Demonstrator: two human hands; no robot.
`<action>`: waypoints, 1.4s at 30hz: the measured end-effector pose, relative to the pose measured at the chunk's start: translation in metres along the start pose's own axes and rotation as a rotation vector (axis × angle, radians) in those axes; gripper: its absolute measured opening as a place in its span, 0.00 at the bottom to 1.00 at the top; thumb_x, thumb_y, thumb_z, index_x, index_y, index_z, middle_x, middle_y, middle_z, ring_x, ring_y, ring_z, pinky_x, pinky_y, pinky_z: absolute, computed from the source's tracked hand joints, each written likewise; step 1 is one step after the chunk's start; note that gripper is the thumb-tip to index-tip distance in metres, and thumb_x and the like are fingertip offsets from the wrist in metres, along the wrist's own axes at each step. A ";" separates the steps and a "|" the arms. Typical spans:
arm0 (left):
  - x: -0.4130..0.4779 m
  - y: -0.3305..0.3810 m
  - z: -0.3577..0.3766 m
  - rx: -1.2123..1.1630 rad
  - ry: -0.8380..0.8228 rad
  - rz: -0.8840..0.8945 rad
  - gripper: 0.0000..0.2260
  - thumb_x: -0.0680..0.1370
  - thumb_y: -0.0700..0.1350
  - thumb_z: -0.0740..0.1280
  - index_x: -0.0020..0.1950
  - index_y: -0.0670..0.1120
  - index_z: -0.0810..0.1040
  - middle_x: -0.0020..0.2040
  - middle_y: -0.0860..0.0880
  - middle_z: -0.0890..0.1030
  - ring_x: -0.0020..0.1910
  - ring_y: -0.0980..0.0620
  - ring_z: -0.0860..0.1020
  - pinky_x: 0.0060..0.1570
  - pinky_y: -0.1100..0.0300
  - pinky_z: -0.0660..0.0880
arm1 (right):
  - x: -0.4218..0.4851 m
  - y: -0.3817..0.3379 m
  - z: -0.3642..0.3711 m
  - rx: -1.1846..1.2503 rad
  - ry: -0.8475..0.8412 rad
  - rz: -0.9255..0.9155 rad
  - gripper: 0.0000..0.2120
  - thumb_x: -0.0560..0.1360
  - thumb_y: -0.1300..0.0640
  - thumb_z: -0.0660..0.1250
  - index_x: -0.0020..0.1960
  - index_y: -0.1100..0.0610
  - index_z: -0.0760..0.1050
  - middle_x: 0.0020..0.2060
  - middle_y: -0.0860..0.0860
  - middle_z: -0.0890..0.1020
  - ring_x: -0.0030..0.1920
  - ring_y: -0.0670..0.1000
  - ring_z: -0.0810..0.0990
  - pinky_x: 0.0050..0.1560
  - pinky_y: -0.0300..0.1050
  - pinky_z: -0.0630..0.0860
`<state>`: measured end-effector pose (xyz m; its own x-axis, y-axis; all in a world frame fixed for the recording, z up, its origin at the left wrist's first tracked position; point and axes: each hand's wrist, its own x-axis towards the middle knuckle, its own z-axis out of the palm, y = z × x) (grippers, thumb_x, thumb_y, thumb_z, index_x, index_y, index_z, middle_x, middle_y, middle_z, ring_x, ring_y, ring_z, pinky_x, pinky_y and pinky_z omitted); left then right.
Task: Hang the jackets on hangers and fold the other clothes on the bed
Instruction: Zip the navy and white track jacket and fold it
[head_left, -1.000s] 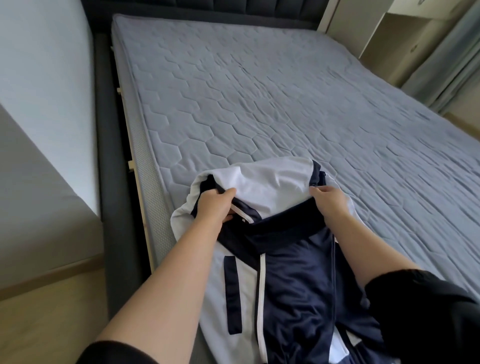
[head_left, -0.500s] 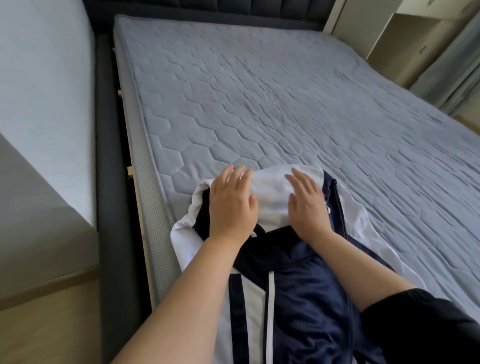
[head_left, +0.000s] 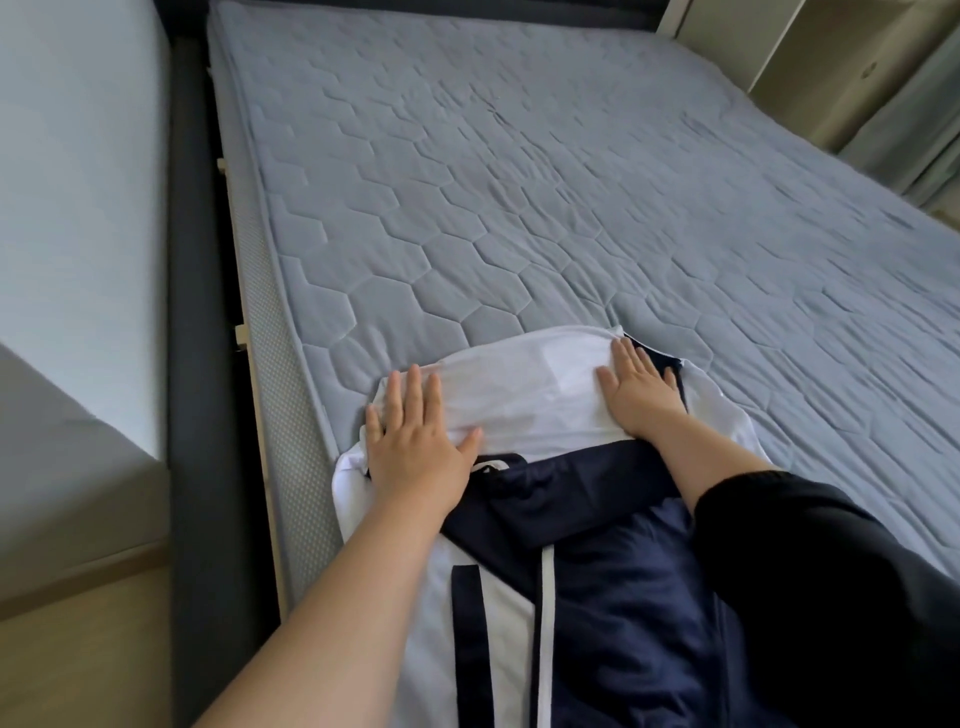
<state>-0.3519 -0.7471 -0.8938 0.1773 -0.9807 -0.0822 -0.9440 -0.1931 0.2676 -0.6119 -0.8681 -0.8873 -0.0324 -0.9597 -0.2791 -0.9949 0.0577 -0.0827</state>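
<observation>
A navy and white jacket (head_left: 587, 561) lies flat at the near left corner of the bed (head_left: 519, 208), its white hood (head_left: 519, 389) spread out toward the middle of the mattress. My left hand (head_left: 415, 441) presses flat on the hood's left edge with fingers straight. On the hood's right edge, my right hand (head_left: 636, 387) also lies flat with its fingers spread. The jacket's lower part runs out of the frame at the bottom.
The grey quilted mattress stretches away to the far end. A dark bed frame rail (head_left: 192, 312) runs along the left, next to a white wall (head_left: 78, 182). Pale cupboards (head_left: 831, 67) and a curtain (head_left: 914, 130) stand at the far right.
Both hands let go of the jacket's collar, laid flat on the hood, then slid apart to its left and right edges, smoothing it out.
</observation>
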 end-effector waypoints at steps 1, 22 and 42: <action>0.002 0.000 -0.003 0.013 -0.020 -0.010 0.37 0.77 0.66 0.49 0.78 0.48 0.40 0.78 0.49 0.39 0.76 0.49 0.36 0.73 0.46 0.38 | 0.000 -0.002 -0.002 -0.005 -0.022 0.008 0.30 0.81 0.41 0.42 0.79 0.52 0.41 0.78 0.45 0.43 0.77 0.46 0.41 0.75 0.56 0.39; 0.049 -0.002 -0.100 0.007 -0.232 -0.019 0.07 0.69 0.44 0.72 0.42 0.46 0.76 0.41 0.46 0.79 0.39 0.46 0.76 0.37 0.60 0.70 | -0.007 -0.076 -0.093 -0.544 0.016 -0.168 0.05 0.74 0.61 0.64 0.45 0.53 0.69 0.51 0.51 0.79 0.59 0.57 0.74 0.63 0.51 0.61; -0.102 0.037 -0.087 -0.436 0.442 0.150 0.13 0.69 0.33 0.65 0.34 0.45 0.62 0.30 0.51 0.66 0.31 0.49 0.65 0.27 0.58 0.52 | -0.135 0.008 -0.115 -0.167 0.689 -0.312 0.10 0.63 0.65 0.69 0.44 0.65 0.75 0.40 0.60 0.79 0.44 0.62 0.77 0.52 0.54 0.66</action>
<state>-0.3803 -0.6568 -0.7919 0.2381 -0.8998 0.3655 -0.7840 0.0441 0.6192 -0.6260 -0.7697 -0.7405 0.2542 -0.8822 0.3964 -0.9671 -0.2335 0.1006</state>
